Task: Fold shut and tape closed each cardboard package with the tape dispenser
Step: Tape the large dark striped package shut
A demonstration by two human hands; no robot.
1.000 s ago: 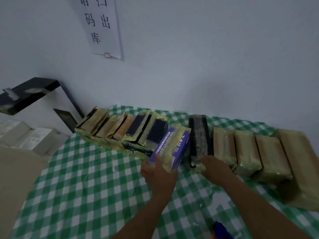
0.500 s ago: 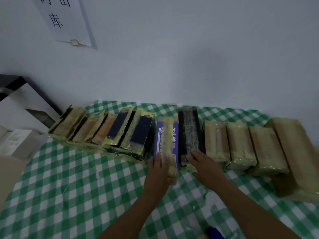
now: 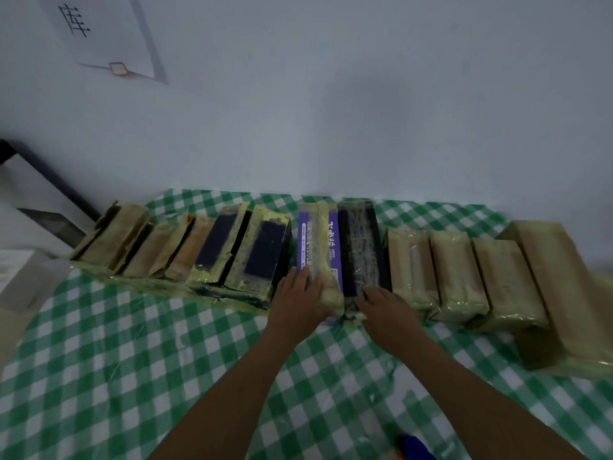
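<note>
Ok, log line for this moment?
left hand on purple package | right hand on black package | row on table

Pale wall [image 3: 331, 94], checked tablecloth [image 3: 99, 360]

Packages [image 3: 411, 263] in 1 row on table [image 3: 99, 360].

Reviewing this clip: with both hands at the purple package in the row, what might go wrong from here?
1. The left hand presses the purple tape-wrapped package into a tight row; a push sideways may tip the leaning dark packages beside it.
2. The right hand rests on the black package; wrinkled tape there might stick to the fingers.
3. Loose tape trails onto the green checked tablecloth and may drag it.
</note>
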